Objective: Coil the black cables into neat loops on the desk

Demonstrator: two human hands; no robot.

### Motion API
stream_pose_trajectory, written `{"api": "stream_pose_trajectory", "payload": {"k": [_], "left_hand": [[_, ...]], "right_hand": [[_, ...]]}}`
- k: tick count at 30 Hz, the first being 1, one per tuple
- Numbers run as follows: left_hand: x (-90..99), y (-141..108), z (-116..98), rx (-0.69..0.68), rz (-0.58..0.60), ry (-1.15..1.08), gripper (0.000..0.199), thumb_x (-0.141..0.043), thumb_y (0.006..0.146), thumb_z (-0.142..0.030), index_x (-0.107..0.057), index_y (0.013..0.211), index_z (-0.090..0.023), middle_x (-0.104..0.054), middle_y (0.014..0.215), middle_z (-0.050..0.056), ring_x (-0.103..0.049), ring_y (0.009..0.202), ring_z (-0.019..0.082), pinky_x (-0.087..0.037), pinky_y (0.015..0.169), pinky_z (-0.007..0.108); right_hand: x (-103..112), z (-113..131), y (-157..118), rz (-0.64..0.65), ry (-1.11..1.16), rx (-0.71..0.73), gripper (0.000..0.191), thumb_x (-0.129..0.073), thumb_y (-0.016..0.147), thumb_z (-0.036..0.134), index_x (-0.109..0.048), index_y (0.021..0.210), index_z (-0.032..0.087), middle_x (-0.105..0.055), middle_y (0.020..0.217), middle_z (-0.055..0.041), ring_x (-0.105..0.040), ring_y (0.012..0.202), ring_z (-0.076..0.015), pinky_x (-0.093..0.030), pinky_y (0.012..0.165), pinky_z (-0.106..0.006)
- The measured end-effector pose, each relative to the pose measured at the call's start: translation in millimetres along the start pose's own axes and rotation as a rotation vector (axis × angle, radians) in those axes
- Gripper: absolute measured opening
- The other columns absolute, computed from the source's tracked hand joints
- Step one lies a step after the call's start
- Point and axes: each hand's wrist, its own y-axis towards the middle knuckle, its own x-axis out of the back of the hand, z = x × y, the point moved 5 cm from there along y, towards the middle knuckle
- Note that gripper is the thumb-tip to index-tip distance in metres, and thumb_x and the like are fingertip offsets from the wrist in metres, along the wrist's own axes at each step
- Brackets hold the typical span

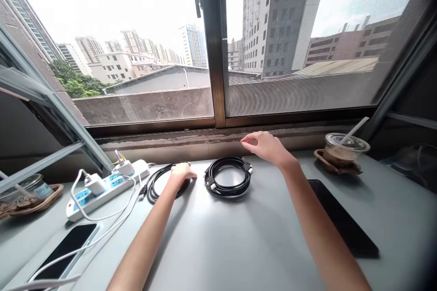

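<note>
Near the far edge of the desk (235,241), our left hand (180,172) on a coiled cable (152,185).
We cannot tell its grip; our right hand (268,147) hovers empty, loosely curled. A crooked pull could snag the neighbouring coil (228,190).

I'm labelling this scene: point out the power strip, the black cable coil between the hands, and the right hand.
Power strip (111,186), head view: socket face between the plugs.
Black cable coil (229,190), head view: near side.
Right hand (266,146), head view: back.

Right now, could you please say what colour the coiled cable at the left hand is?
The round coiled cable is black, best seen in the head view.
</note>
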Motion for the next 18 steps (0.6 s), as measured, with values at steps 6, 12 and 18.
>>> {"api": "stream_pose_trajectory", "payload": {"k": [6,12,18], "left_hand": [[-2.6,-5,2,0.071,0.100,0.025,0.021,-0.053,0.065,-0.031,-0.061,0.061,-0.012,-0.067,0.061,0.013,-0.066,0.059,0.026,-0.051,0.063,0.031],[-9.0,5,11,0.050,0.155,-0.052,0.021,-0.055,0.066,-0.034,-0.060,0.063,-0.013,-0.064,0.053,0.011,-0.064,0.052,0.025,-0.049,0.055,0.030],[-1.2,15,28,-0.054,0.152,-0.232,0.029,-0.054,0.071,-0.040,-0.055,0.059,-0.014,-0.063,0.052,0.008,-0.061,0.048,0.019,-0.039,0.046,0.023]], "right_hand": [[19,0,-10,-0.049,0.005,-0.022,0.026,-0.051,0.083,0.038,-0.070,0.095,0.027,-0.070,0.086,0.0015,-0.063,0.077,-0.0151,-0.040,0.066,-0.025],[32,4,-18,-0.099,-0.021,0.005,0.026,-0.050,0.083,0.040,-0.071,0.093,0.028,-0.070,0.080,0.0010,-0.063,0.072,-0.0155,-0.039,0.063,-0.026],[27,14,-21,-0.036,0.046,0.065,0.026,-0.050,0.083,0.039,-0.070,0.094,0.025,-0.070,0.085,-0.0001,-0.063,0.080,-0.0161,-0.042,0.063,-0.024]]}}
